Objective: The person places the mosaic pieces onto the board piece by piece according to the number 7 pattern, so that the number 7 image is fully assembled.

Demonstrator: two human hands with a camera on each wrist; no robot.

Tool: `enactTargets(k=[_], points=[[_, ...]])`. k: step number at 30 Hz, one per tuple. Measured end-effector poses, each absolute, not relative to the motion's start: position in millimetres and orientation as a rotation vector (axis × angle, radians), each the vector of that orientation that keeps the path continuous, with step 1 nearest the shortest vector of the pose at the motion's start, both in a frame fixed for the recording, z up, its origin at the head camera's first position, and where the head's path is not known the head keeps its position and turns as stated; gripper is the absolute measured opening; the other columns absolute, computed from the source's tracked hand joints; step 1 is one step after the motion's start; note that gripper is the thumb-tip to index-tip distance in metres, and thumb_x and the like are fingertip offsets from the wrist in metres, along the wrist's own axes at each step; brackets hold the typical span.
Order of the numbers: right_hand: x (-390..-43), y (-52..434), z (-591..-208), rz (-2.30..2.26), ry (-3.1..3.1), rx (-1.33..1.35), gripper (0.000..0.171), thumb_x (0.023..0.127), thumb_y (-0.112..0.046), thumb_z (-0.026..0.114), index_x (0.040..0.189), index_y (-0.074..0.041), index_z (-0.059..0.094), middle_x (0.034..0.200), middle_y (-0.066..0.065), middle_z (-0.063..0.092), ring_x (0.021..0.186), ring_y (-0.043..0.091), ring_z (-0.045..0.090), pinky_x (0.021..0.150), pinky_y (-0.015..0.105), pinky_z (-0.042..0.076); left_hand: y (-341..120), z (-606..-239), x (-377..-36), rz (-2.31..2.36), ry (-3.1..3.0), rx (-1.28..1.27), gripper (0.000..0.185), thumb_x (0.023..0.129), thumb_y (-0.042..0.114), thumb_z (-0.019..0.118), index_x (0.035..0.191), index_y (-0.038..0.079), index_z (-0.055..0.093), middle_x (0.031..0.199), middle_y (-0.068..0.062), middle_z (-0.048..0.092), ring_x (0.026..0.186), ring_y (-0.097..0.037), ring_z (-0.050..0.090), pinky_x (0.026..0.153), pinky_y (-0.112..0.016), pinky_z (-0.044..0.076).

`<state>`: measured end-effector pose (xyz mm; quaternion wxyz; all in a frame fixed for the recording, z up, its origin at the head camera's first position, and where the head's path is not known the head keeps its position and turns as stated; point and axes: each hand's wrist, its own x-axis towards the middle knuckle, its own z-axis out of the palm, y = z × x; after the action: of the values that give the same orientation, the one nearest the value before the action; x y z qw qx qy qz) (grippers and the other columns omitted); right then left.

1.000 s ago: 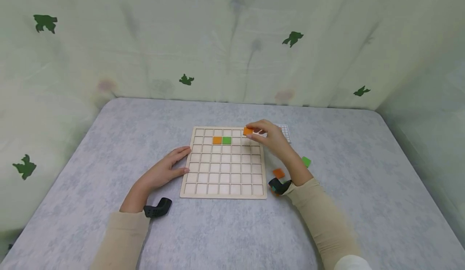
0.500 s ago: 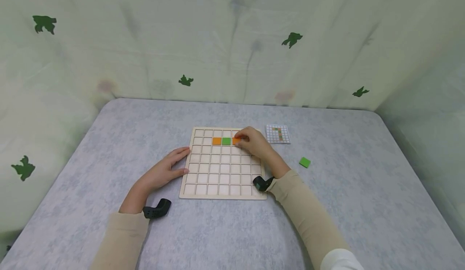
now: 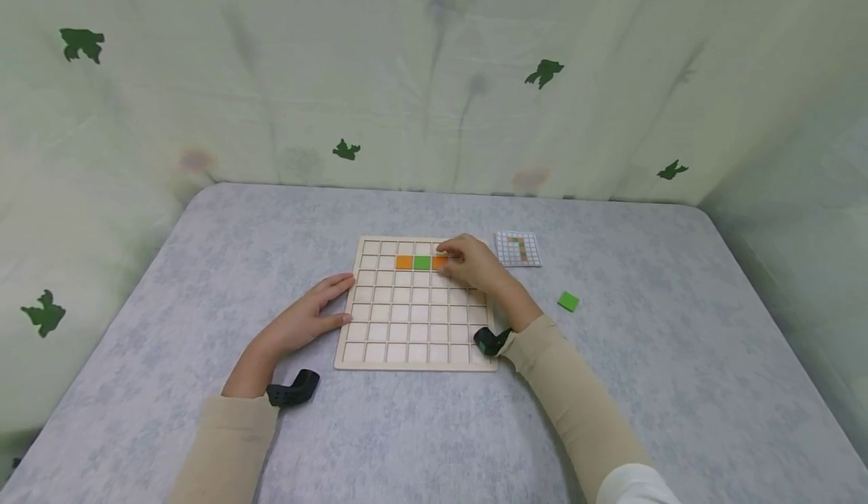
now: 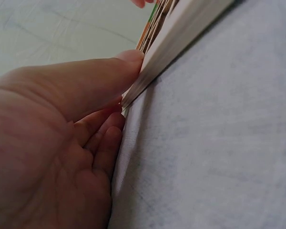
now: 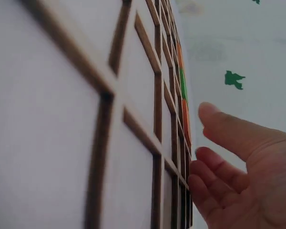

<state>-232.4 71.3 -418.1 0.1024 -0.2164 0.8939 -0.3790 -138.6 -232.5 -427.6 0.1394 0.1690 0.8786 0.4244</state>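
A wooden grid board (image 3: 410,313) lies on the table. In its second row from the far side sit an orange tile (image 3: 404,263), a green tile (image 3: 422,263) and a second orange tile (image 3: 438,263), side by side. My right hand (image 3: 475,267) is over that second orange tile, thumb and fingertips at its right part and hiding some of it. In the right wrist view the thumb and fingers (image 5: 229,131) are spread, with nothing between them. My left hand (image 3: 305,319) rests at the board's left edge, fingers extended; the left wrist view shows the thumb (image 4: 95,78) touching the edge.
A small printed card (image 3: 518,249) with a coloured grid pattern lies beyond the board's right corner. A loose green tile (image 3: 568,301) is on the table (image 3: 678,323) to the right. Behind the table hangs a pale curtain (image 3: 407,97) with green shapes.
The right hand has moved left and down with the orange tile, which now lies in the cell beside the green one. Its fingers have since loosened. The left hand stays put.
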Motion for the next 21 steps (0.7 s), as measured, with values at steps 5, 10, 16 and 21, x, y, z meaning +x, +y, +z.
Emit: enactTargets(k=[5,10,16,21], points=[[-226.3,86.8,-401.3,-1.214,2.616,-0.669,0.043,0.086,-0.022,0.062,0.126,-0.009,0.053,0.122,0.004,0.049,0.109,0.021,0.046,0.089,0.033,0.039,-231.6,-429.3,-139.5,1.221,2.541,0.481,0.067,0.087,0.024,0.06,0.142,0.005,0.027,0.147,-0.011,0.016,0.133,-0.032,0.008,0.102,-0.053,0.012],[-212.8,114.6,-384.7,-1.265,2.716,-0.752,0.049,0.084,-0.029,0.064,0.128,-0.011,0.051,0.125,0.005,0.048,0.11,0.027,0.045,0.09,0.039,0.039,-230.4,-427.7,-138.8,1.226,2.54,0.486,0.067,0.087,0.024,0.061,0.142,0.005,0.027,0.146,-0.011,0.017,0.133,-0.032,0.009,0.102,-0.053,0.013],[-191.1,157.3,-377.0,-1.275,2.812,-0.754,0.052,0.083,-0.029,0.064,0.129,-0.012,0.049,0.128,0.005,0.045,0.11,0.031,0.045,0.087,0.046,0.039,-230.5,-425.5,-137.6,1.246,2.524,0.479,0.066,0.088,0.023,0.06,0.142,0.005,0.026,0.147,-0.012,0.016,0.133,-0.032,0.008,0.101,-0.054,0.013],[-176.0,190.2,-386.4,-1.246,2.871,-0.674,0.054,0.082,-0.029,0.066,0.129,-0.01,0.049,0.127,0.008,0.046,0.109,0.029,0.044,0.09,0.047,0.037,-230.8,-424.7,-136.6,1.261,2.516,0.477,0.066,0.087,0.019,0.06,0.142,0.004,0.025,0.147,-0.014,0.015,0.133,-0.034,0.008,0.1,-0.055,0.014]])
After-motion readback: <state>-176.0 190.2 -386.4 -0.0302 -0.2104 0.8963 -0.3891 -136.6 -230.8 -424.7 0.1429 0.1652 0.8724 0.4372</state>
